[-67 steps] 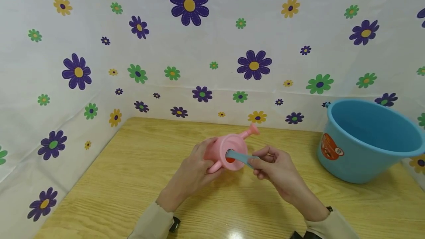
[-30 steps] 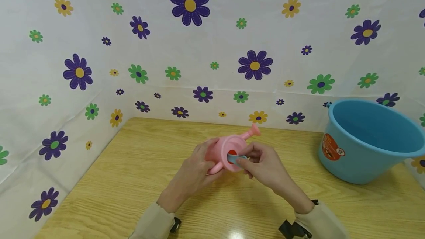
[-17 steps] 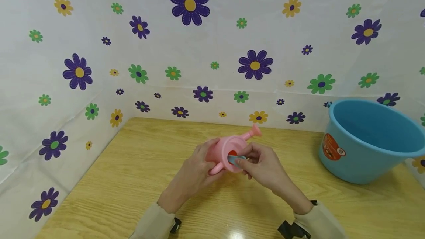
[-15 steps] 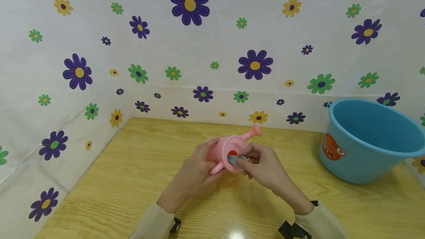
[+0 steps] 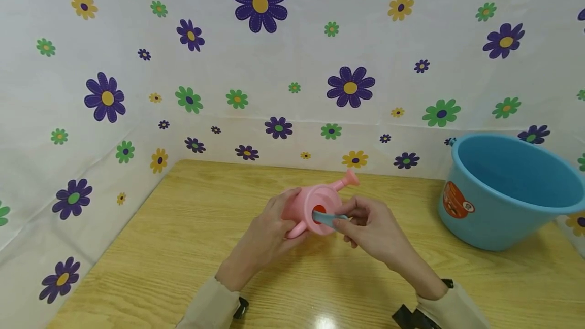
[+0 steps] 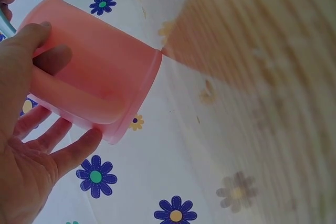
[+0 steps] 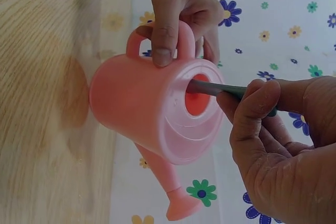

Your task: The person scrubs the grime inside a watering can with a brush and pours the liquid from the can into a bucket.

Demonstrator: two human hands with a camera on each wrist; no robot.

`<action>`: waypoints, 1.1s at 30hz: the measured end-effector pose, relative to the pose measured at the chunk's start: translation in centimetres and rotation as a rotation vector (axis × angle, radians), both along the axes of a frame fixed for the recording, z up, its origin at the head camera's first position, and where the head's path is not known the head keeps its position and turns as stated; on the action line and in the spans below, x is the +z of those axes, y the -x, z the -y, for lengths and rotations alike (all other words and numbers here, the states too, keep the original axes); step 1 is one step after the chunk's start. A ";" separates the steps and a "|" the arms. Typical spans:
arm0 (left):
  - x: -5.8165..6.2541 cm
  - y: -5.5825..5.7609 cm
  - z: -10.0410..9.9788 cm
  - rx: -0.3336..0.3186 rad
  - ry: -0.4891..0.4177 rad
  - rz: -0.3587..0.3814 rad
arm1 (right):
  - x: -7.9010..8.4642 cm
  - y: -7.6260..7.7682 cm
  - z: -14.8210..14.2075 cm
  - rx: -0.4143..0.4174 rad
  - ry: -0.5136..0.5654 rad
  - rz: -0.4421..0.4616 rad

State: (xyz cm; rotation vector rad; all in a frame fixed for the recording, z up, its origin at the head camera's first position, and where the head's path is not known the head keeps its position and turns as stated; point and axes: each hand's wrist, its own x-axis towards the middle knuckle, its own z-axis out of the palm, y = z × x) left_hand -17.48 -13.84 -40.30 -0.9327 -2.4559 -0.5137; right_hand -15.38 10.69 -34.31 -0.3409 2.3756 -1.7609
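A pink toy watering can (image 5: 315,207) is tilted so its round opening faces me. My left hand (image 5: 269,230) grips it by the side and its loop handle, with the thumb on the handle as the right wrist view shows. My right hand (image 5: 381,227) pinches a slim light-blue handled tool (image 5: 328,218) between thumb and fingers. The tool's far end goes through the opening and is hidden inside the can. Something red-orange shows around it inside the opening. The can's lower edge meets the table (image 6: 226,30) in the left wrist view.
A large light-blue bucket (image 5: 502,217) with a red label stands at the right of the wooden table. Behind and to the left hangs a white flower-print sheet (image 5: 292,55). The can's spout (image 5: 349,179) points to the back right.
My right hand first pushed the blue tool deeper into the can, and has since drawn it partly back out toward the right. My left hand and the can have stayed nearly still.
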 end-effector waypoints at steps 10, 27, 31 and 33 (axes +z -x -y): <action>0.0 0.0 0.0 0.008 -0.005 0.008 | 0.9 -0.3 -1.0 0.006 -0.028 -0.016; 0.1 0.0 0.0 -0.001 0.000 0.001 | 1.2 -0.1 -0.9 0.025 -0.076 -0.026; 0.1 0.0 0.0 -0.002 0.002 0.005 | 0.9 0.0 -0.6 0.036 -0.061 -0.037; 0.2 0.0 -0.1 -0.001 0.000 0.010 | 0.7 0.2 -0.4 0.042 -0.057 -0.044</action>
